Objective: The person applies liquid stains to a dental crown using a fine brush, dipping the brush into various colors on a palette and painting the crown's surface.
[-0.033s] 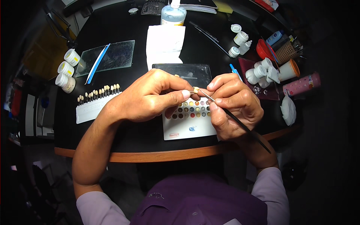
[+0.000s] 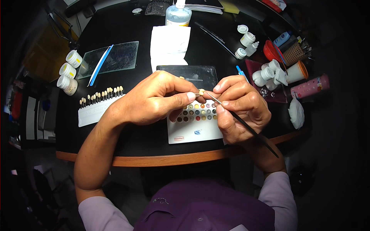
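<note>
Holds a pale piece (image 2: pixel 201 92) at the pinched fingertips of the left hand (image 2: pixel 150 98), over the far edge of the palette (image 2: pixel 212 133). Grasps a brush (image 2: pixel 246 127) between thumb and bent fingers of the right hand (image 2: pixel 246 106), with its tip at the piece; cannot tell whether touching.

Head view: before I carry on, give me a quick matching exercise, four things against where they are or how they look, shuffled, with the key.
Things
1. Glass slab
2. Dark-handled tool
3. White palette
4. Small pale piece

Places and looks
A. Held out by the left hand
B. Bears rows of round coloured spots
C. Crossed by a blue-and-white strip
D. Held in the right hand

Right pairs: 1-C, 2-D, 3-B, 4-A
</note>
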`<action>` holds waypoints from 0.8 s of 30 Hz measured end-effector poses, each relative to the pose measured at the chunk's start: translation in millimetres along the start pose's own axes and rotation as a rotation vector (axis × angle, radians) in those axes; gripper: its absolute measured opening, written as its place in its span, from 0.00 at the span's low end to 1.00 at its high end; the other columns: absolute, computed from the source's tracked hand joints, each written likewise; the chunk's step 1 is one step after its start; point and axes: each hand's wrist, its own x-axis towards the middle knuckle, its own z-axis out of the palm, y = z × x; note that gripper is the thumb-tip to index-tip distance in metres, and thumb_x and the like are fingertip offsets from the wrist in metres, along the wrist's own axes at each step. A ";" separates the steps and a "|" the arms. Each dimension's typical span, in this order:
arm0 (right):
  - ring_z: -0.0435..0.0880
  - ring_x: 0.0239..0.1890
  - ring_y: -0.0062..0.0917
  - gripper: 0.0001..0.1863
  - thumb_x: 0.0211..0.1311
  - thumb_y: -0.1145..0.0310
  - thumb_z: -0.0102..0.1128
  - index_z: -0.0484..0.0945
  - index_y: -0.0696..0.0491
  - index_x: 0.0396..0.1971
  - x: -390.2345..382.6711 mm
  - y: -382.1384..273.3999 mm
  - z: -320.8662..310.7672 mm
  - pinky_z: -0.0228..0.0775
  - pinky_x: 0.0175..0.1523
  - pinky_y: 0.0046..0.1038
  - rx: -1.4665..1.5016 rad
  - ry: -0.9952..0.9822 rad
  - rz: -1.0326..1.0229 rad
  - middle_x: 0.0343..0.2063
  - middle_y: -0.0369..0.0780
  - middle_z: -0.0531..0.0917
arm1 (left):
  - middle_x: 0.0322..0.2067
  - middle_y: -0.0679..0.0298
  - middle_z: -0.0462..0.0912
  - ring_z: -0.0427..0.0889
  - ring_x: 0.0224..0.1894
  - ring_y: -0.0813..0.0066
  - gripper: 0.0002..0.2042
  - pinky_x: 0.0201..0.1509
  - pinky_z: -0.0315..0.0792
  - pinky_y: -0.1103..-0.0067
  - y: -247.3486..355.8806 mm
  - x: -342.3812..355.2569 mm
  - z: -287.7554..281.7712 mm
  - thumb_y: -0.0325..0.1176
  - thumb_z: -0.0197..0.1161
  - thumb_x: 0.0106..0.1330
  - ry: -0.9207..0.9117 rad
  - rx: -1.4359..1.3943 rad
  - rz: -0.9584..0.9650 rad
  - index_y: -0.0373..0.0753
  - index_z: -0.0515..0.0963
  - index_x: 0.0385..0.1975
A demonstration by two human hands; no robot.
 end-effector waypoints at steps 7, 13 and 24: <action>0.84 0.49 0.34 0.12 0.62 0.89 0.61 0.78 0.57 0.41 0.5 -1.2 -2.3 0.91 0.55 0.39 -0.007 -0.017 0.031 0.36 0.45 0.82 | 0.22 0.64 0.82 0.79 0.22 0.80 0.19 0.27 0.70 0.79 -3.8 -1.3 0.3 0.41 0.61 0.83 -0.026 -0.132 -0.040 0.28 0.88 0.52; 0.86 0.46 0.36 0.12 0.60 0.89 0.65 0.79 0.58 0.39 -3.5 3.0 2.4 0.88 0.52 0.38 0.025 0.043 0.037 0.35 0.45 0.84 | 0.19 0.69 0.76 0.71 0.19 0.83 0.20 0.24 0.62 0.81 -3.3 -1.5 1.0 0.42 0.60 0.83 -0.029 -0.137 -0.053 0.30 0.87 0.56; 0.89 0.44 0.38 0.11 0.56 0.88 0.68 0.80 0.58 0.36 0.6 5.3 0.9 0.84 0.50 0.37 -0.006 0.038 -0.033 0.35 0.46 0.86 | 0.21 0.65 0.80 0.79 0.22 0.80 0.21 0.28 0.72 0.78 -2.1 -0.4 0.5 0.43 0.59 0.84 -0.016 -0.038 -0.012 0.27 0.88 0.52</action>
